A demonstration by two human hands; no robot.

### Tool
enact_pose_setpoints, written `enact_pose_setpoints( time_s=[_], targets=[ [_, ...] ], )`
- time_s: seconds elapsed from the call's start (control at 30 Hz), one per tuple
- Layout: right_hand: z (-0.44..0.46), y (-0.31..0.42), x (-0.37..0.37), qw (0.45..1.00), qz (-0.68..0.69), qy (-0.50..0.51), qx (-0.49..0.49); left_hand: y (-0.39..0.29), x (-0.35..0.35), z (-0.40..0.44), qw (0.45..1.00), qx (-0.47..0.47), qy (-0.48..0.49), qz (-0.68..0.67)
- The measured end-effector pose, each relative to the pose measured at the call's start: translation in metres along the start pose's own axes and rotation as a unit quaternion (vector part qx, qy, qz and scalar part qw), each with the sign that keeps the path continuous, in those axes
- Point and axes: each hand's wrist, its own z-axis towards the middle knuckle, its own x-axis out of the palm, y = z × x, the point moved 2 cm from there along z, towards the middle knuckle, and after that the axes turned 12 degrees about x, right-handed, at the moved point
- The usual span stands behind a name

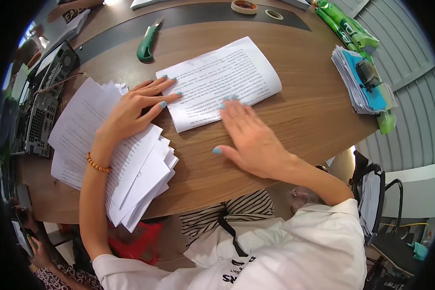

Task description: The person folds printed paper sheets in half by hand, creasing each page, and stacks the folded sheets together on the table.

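Note:
A printed sheet of paper, folded over with a curved fold at its right side, lies on the wooden table. My left hand rests with spread fingers on the left edge of this sheet. Flat on its lower edge are the fingers of my right hand, the thumb held out to the side on the tabletop. Neither hand grips anything. Under my left wrist and forearm sits a loose stack of printed papers, fanned unevenly towards the table's near edge.
Beyond the sheet lies a green utility knife, blade out. Two tape rolls are at the far edge. A computer case stands left. Clipped papers and green packages line the right edge. Other people are partly visible at left.

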Motion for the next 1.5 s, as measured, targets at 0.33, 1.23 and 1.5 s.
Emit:
enact_pose_setpoints(
  time_s=[0.33, 1.23, 1.5],
  targets=[
    [-0.022, -0.072, -0.039, 0.95, -0.23, 0.005, 0.211, -0.002, -0.003, 0.002, 1.0, 0.019, 0.007, 0.003],
    [0.008, -0.053, -0.012, 0.988, -0.155, -0.016, 0.003, 0.01, 0.009, -0.003, 1.0, -0.011, 0.023, -0.003],
    [-0.015, -0.11, -0.043, 0.969, -0.149, -0.09, -0.177, 0.026, 0.001, -0.015, 0.973, 0.004, -0.111, -0.201]
  ],
)
